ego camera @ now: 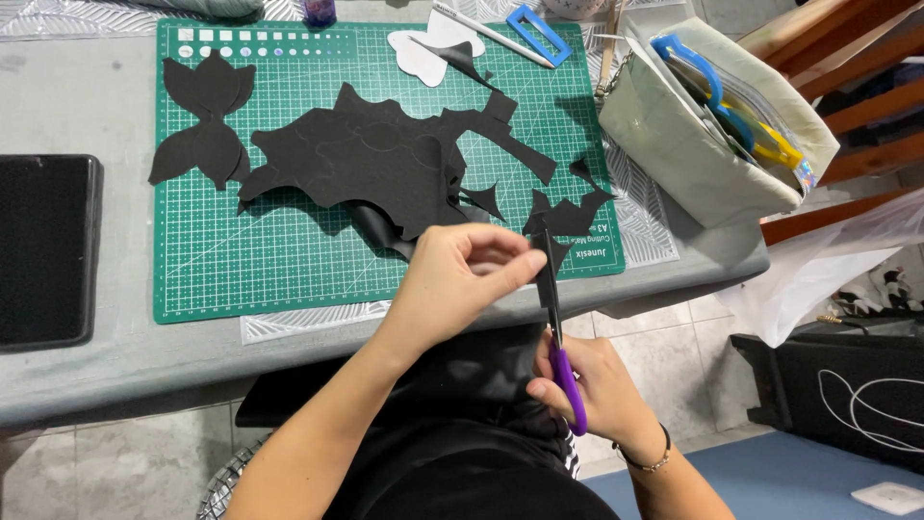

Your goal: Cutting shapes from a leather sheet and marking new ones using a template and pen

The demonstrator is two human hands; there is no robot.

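Note:
My left hand (460,277) pinches a small black cut-out piece (565,220) at the near edge of the green cutting mat (289,260). My right hand (602,385) grips purple-handled scissors (560,342), blades pointing up into that piece. A large black sheet (371,159) with traced shapes lies in the middle of the mat. A finished black petal-shaped cut-out (204,120) rests at the mat's left edge. White paper templates (428,48) lie at the mat's far edge.
A pale pouch (693,135) with blue and yellow tools stands at the right. A dark tray (43,250) sits at the left. A blue cutter (539,34) and a white pen (486,29) lie at the back. Black scraps (481,200) are scattered about; a white plastic bag (828,260) hangs right.

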